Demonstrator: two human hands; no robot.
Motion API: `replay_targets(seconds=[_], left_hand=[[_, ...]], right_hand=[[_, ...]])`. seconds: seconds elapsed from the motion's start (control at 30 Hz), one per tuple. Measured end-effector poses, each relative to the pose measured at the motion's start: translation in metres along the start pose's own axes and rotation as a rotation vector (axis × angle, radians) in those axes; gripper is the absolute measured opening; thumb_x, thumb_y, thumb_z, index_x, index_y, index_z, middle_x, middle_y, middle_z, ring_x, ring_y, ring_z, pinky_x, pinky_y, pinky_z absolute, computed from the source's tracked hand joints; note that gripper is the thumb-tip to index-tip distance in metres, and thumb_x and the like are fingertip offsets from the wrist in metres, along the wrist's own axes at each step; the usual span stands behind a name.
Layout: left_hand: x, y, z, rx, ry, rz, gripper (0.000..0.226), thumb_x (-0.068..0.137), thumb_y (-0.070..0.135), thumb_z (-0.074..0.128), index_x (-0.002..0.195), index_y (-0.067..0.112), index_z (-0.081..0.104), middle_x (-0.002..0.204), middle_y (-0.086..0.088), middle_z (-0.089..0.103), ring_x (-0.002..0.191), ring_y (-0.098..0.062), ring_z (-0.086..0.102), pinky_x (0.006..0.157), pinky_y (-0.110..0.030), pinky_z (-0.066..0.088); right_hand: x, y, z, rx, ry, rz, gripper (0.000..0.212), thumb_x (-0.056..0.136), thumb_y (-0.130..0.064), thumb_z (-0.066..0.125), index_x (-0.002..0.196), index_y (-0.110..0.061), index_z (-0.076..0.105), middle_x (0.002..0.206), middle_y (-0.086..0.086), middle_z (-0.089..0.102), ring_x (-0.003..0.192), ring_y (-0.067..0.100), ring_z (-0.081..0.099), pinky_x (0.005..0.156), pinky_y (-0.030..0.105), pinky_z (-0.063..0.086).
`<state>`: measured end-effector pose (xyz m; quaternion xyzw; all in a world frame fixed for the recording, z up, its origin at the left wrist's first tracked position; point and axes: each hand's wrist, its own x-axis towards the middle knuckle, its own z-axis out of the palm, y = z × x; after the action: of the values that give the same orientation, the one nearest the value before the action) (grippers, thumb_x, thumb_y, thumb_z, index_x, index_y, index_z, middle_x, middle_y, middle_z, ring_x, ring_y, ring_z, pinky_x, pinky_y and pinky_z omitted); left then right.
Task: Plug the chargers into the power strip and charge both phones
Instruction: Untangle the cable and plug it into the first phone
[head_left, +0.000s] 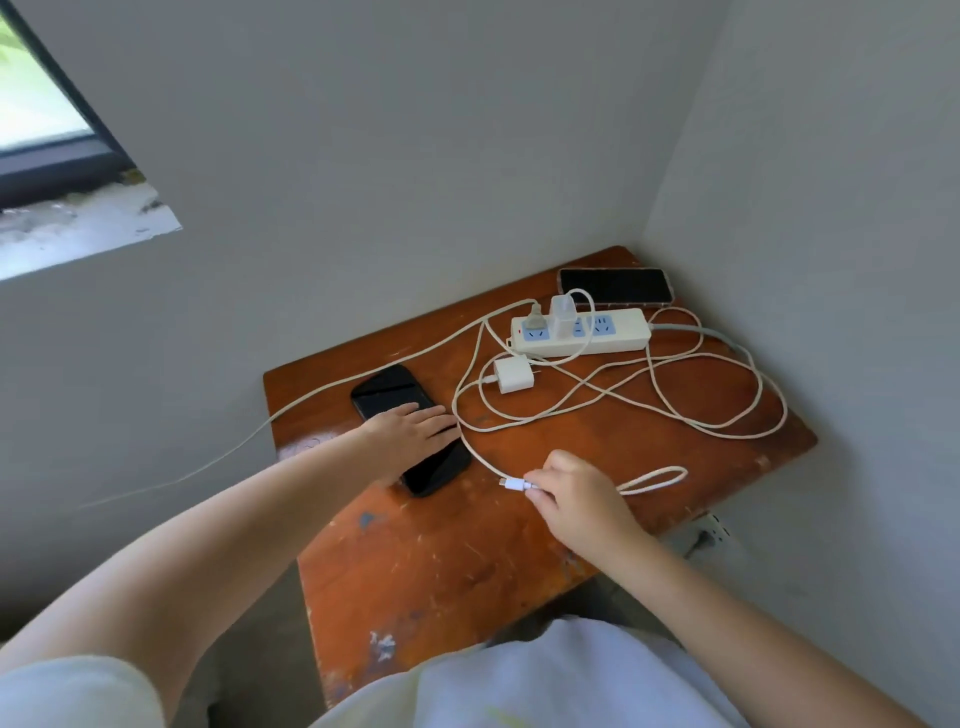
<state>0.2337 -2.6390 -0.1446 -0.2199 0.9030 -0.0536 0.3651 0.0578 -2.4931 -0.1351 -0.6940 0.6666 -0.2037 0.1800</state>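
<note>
Left hand (410, 431) lies flat and open on the black phone (395, 402). Right hand (571, 493), at its 4 o'clock, pinches the cable connector (514, 484). One charger (513, 375) lies unplugged beside the power strip (623, 338).

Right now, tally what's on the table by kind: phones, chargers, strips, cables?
Phones: 2, one under the left hand at, one by the wall
Chargers: 2, one in the strip, one loose
Power strip: 1
Charging cables: tangled, count unclear; right hand holds one plug end
Total without cables: 5
</note>
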Motion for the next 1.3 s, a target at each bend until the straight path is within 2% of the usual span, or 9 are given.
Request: replay_targets(seconds=[0.23,0.33,0.43,0.5,0.57,0.67,0.83,1.13,1.3], left_hand=[[0.004,-0.006,-0.012,0.059,0.006,0.155,0.096,0.071,0.026,0.073,0.142,0.007,0.011,0.151,-0.015,0.017,0.139,-0.029,0.016,0.114,-0.037,0.011],[-0.002,-0.002,-0.007,-0.027,0.030,0.176,0.098,0.068,0.034,0.074,0.141,0.008,0.014,0.150,-0.015,0.022,0.137,-0.030,0.020,0.114,-0.038,0.014],[-0.010,0.004,0.004,-0.180,0.078,0.132,0.096,0.068,0.038,0.072,0.141,0.011,0.016,0.149,-0.013,0.025,0.135,-0.030,0.023,0.112,-0.038,0.020],[-0.017,0.006,0.012,-0.255,0.102,0.104,0.095,0.069,0.039,0.071,0.141,0.013,0.016,0.149,-0.012,0.024,0.136,-0.029,0.022,0.111,-0.038,0.023],[-0.024,0.007,0.020,-0.304,0.128,0.079,0.093,0.070,0.042,0.069,0.142,0.015,0.016,0.149,-0.011,0.024,0.136,-0.028,0.021,0.110,-0.037,0.024],[-0.030,0.008,0.027,-0.350,0.156,0.049,0.095,0.070,0.046,0.067,0.142,0.015,0.014,0.150,-0.010,0.022,0.136,-0.027,0.019,0.110,-0.035,0.024],[-0.033,0.007,0.027,-0.397,0.197,0.018,0.095,0.070,0.050,0.066,0.142,0.015,0.015,0.149,-0.010,0.024,0.135,-0.026,0.020,0.109,-0.034,0.025],[-0.036,0.012,0.026,-0.439,0.286,0.005,0.095,0.068,0.055,0.065,0.141,0.016,0.018,0.147,-0.007,0.028,0.133,-0.024,0.023,0.108,-0.031,0.027],[-0.041,0.014,0.027,-0.439,0.302,0.004,0.095,0.068,0.055,0.065,0.141,0.016,0.019,0.147,-0.007,0.029,0.133,-0.024,0.022,0.108,-0.031,0.026]], right_hand=[[0.004,-0.015,0.037,0.112,0.020,0.131,0.027,0.093,-0.021,0.051,0.114,-0.007,0.061,0.103,0.011,0.062,0.085,0.016,0.059,0.066,0.019,0.048],[0.003,-0.016,0.050,0.069,-0.022,0.141,0.027,0.094,-0.023,0.048,0.113,-0.010,0.062,0.105,0.009,0.063,0.088,0.017,0.059,0.073,0.023,0.051],[0.000,-0.013,0.058,0.028,-0.005,0.160,0.026,0.094,-0.023,0.048,0.111,-0.012,0.064,0.104,0.008,0.065,0.092,0.019,0.059,0.083,0.028,0.045],[-0.003,-0.018,0.057,0.000,0.037,0.136,0.018,0.089,-0.016,0.057,0.099,-0.009,0.070,0.091,0.010,0.069,0.085,0.023,0.062,0.082,0.035,0.042],[-0.004,-0.020,0.058,-0.040,0.073,0.080,0.005,0.072,-0.004,0.074,0.077,-0.006,0.074,0.068,0.011,0.070,0.065,0.026,0.066,0.069,0.039,0.045],[-0.005,-0.023,0.061,-0.042,0.122,0.049,0.016,0.056,0.001,0.084,0.062,-0.008,0.073,0.053,0.006,0.066,0.050,0.022,0.064,0.060,0.033,0.040],[-0.005,-0.028,0.063,-0.030,0.145,0.048,0.017,0.056,0.001,0.084,0.064,-0.008,0.073,0.054,0.006,0.067,0.051,0.021,0.064,0.057,0.042,0.051],[-0.007,-0.029,0.052,-0.039,0.214,0.090,0.015,0.058,0.000,0.083,0.067,-0.008,0.074,0.057,0.006,0.068,0.053,0.021,0.065,0.057,0.041,0.050],[-0.011,-0.032,0.047,-0.032,0.227,0.034,0.013,0.060,0.001,0.081,0.068,-0.007,0.073,0.059,0.007,0.069,0.055,0.021,0.065,0.059,0.040,0.049]])
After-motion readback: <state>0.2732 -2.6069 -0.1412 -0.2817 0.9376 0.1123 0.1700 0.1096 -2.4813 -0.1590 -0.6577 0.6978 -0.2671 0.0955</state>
